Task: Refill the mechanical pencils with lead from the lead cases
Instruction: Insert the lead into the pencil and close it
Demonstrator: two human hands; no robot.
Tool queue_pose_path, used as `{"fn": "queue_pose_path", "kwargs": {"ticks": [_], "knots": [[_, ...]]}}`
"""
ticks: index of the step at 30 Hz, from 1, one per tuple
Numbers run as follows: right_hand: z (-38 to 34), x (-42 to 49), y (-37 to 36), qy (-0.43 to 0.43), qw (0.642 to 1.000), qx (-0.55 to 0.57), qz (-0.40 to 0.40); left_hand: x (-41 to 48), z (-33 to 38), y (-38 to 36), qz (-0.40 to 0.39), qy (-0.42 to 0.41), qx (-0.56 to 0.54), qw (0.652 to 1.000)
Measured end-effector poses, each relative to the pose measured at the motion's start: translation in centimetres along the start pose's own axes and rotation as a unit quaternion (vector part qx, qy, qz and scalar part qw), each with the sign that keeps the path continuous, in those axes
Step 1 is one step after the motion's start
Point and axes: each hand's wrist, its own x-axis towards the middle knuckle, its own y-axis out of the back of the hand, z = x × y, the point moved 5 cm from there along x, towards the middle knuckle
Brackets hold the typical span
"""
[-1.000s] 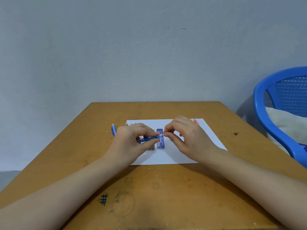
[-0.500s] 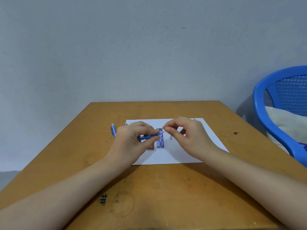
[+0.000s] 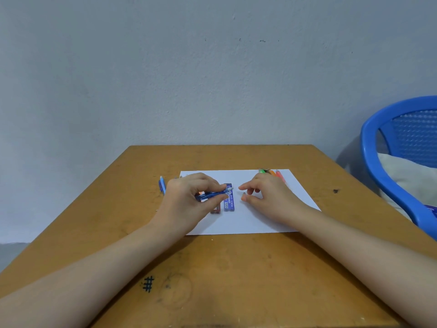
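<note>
My left hand (image 3: pixel 189 200) grips a blue mechanical pencil (image 3: pixel 212 194) that lies nearly level, its white end pointing right. Under it, a blue lead case (image 3: pixel 229 201) marked "pencil lead" lies on the white paper (image 3: pixel 255 221). Beside that case, a dark red case (image 3: pixel 215 210) is half hidden by my fingers. My right hand (image 3: pixel 264 195) rests on the paper a short way right of the pencil's end, thumb and forefinger slightly apart and nothing visibly between them. Another blue pencil (image 3: pixel 162 184) lies on the table just left of my left hand.
Green, orange and red pencils (image 3: pixel 272 172) lie at the paper's back right, partly behind my right hand. The wooden table (image 3: pixel 212 268) meets a grey wall. A blue plastic chair (image 3: pixel 378 166) with a pale cushion stands at the right.
My right hand has let go of the pencil's white end and drawn away to the right, uncovering the coloured pencils behind it. My left hand still holds the blue pencil in place.
</note>
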Motion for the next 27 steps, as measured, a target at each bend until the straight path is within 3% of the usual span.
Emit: {"fn": "queue_pose_path", "kwargs": {"ticks": [4, 10, 18, 27], "knots": [[-0.2, 0.0, -0.1, -0.015, 1.000, 0.006, 0.009, 0.0, 0.0, 0.0, -0.002, -0.001, 0.000, 1.000], [-0.6, -0.6, 1.0, -0.034, 0.992, 0.110, 0.044, 0.0, -0.3, 0.0, -0.002, 0.004, -0.005, 1.000], [-2.0, -1.7, 1.9, -0.039, 0.936, 0.339, 0.093, 0.1, -0.4, 0.1, -0.001, 0.016, 0.004, 1.000], [-2.6, -2.1, 2.0, -0.032, 0.919, 0.383, 0.090, 0.1, -0.3, 0.2, -0.006, 0.020, 0.012, 1.000]]}}
